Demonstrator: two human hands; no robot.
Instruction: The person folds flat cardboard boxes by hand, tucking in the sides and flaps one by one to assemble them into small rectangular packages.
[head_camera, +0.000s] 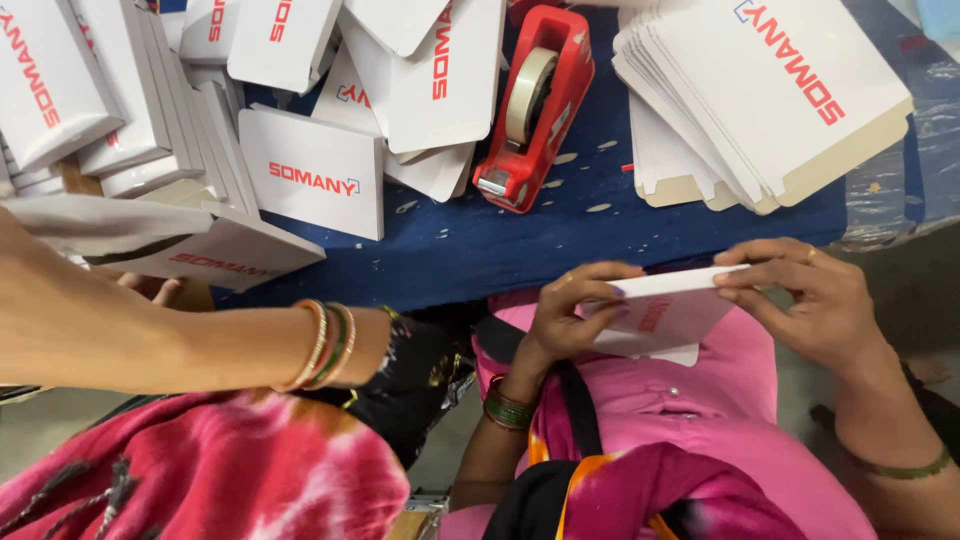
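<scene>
Blue-covered table (560, 240) across the upper part of the view. Red tape dispenser (535, 105) standing on it near the middle, with a roll of pale tape (528, 95) mounted inside.

Left of the dispenser: large loose heap of white folded boxes (150, 110), rectangular, each with red lettering and a small blue mark. Some lying flat, some leaning on edge, several overlapping.

Right of the dispenser: fanned stack of unfolded white cartons (760, 100), flat with rounded corners. Red lettering on the top sheet, plain cream edges showing below.

Below the dispenser, off the table edge and over a pink garment (700, 400): flat white carton (665, 305), held level, with faint red print on its face.

Left hand (570, 315) on the carton's near-left edge, fingers curled and clamped on it, thumb on top. Right hand (815, 300) on the far-right edge, fingers together and pinched on the carton, ring visible on one finger.

Lower left of the dispenser: a co-worker's forearm (150, 340) with gold and green bangles (325, 345), lying across the view. Hand of that arm hidden, so finger state cannot be told.
</scene>
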